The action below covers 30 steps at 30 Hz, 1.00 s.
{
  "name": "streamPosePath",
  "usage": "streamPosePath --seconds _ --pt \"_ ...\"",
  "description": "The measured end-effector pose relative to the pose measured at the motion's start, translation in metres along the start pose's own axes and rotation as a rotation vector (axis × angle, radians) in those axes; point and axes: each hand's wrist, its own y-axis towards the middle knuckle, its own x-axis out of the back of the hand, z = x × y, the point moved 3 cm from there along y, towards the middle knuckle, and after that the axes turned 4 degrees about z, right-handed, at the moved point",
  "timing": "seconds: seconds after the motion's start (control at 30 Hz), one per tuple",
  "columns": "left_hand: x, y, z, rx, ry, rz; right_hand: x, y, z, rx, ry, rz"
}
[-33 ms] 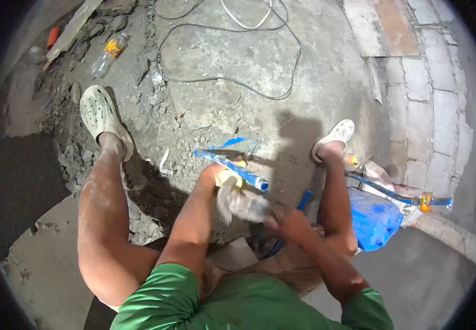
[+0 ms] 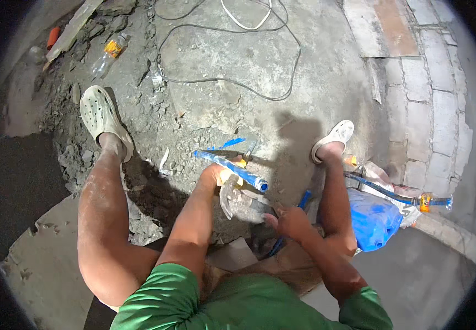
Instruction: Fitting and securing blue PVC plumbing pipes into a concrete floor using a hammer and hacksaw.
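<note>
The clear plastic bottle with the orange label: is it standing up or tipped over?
Tipped over: the clear plastic bottle lies on its side, its length stretched along the rough ground.

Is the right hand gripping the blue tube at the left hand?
No: the right hand holds a dusty grey tool, clear of the blue tube at the left hand.

A long blue plastic tube (image 2: 232,168) hides part of the left hand (image 2: 216,172); just beside the tube, soft-looking pale yellow material (image 2: 225,177) is too covered to identify. Nearer the body than the tube, the grey broad-headed tool (image 2: 243,206) is blurred, its handle's grip hidden inside the right hand (image 2: 293,221). Beyond the tube, a thin black cable (image 2: 299,49) leaves the top edge.
</note>
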Motion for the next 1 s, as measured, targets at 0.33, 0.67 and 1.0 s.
streamPosePath --seconds 0.33,0.67,1.0 --pt "-0.038 -0.023 -0.034 -0.084 0.126 -0.14 -0.006 0.022 -0.011 -0.014 -0.038 -0.058" --pt "-0.04 -0.008 -0.027 -0.033 0.063 -0.07 0.003 0.014 -0.025 0.015 -0.045 -0.045" --pt "-0.053 0.037 -0.004 -0.117 -0.012 -0.116 -0.009 -0.013 -0.05 -0.005 0.055 -0.284"
